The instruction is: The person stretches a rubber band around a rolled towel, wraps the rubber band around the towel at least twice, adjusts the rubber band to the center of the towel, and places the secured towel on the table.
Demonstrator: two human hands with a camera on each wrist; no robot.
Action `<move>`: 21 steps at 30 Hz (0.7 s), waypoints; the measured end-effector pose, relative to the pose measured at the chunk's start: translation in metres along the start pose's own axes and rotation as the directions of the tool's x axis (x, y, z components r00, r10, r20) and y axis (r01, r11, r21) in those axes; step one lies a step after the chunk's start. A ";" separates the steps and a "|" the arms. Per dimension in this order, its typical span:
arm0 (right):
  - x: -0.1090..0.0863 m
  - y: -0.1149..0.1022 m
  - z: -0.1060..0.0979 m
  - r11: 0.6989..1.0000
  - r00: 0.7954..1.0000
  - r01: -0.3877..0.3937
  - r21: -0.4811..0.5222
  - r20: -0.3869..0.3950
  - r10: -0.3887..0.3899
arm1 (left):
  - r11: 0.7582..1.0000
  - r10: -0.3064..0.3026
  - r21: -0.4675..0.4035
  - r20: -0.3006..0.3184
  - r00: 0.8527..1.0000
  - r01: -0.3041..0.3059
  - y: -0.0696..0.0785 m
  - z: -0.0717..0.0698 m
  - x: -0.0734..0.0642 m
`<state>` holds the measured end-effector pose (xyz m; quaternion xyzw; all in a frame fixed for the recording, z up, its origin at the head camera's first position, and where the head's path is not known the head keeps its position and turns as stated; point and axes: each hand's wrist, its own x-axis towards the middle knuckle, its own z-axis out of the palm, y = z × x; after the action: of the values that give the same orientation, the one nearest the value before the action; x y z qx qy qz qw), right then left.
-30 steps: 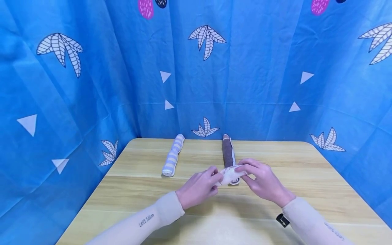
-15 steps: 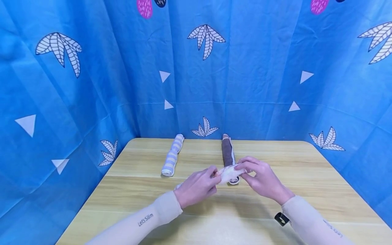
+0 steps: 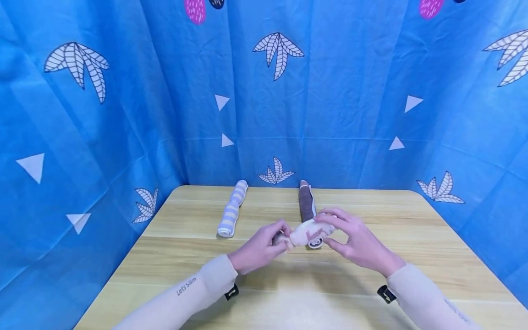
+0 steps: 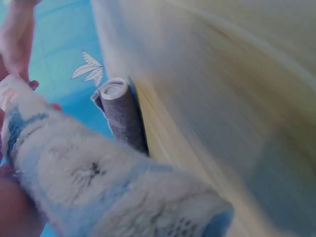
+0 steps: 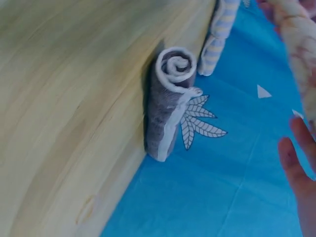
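Two hands share one pale cloth roll (image 3: pixel 303 233), which looks lifted off the table (image 3: pixel 371 208). With the clock centred on that roll in the head view, the left hand (image 3: pixel 256 249) sits toward nine o'clock, fingers curled around its end; the right hand (image 3: pixel 360 242) lies at three, fingers above and thumb below, a lighter pinch by the look of it. A brown roll (image 3: pixel 306 201) stretches away at twelve, its near end partly behind the pale one; whether they touch cannot be told. A striped roll (image 3: pixel 233 210) lies well apart, between nine and ten.

The step seems to be shaping and steadying the cloth. Even pressure from both hands would serve best: too hard a squeeze at nine could crease it, too slack a pinch at three could let layers loosen. The outer edge should stay tucked.
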<state>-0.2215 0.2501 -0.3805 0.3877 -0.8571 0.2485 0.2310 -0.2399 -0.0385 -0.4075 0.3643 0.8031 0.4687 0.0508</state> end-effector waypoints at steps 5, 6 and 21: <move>-0.001 -0.001 0.001 0.981 0.992 0.117 -0.155 -0.022 -0.122 | 0.993 -0.032 -0.116 0.039 0.999 0.036 0.001 -0.003 0.003; 0.000 0.000 0.002 0.977 0.988 0.140 -0.163 -0.036 -0.148 | 0.991 -0.039 -0.128 0.050 0.998 0.045 0.002 -0.003 0.003; -0.003 0.003 0.005 0.997 0.992 0.081 0.017 -0.100 -0.079 | 0.812 0.312 0.523 -0.014 0.950 -0.259 0.003 0.011 -0.005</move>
<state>-0.2236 0.2503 -0.3871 0.4114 -0.8256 0.2670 0.2791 -0.2298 -0.0324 -0.4123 0.4571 0.8365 0.2567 -0.1594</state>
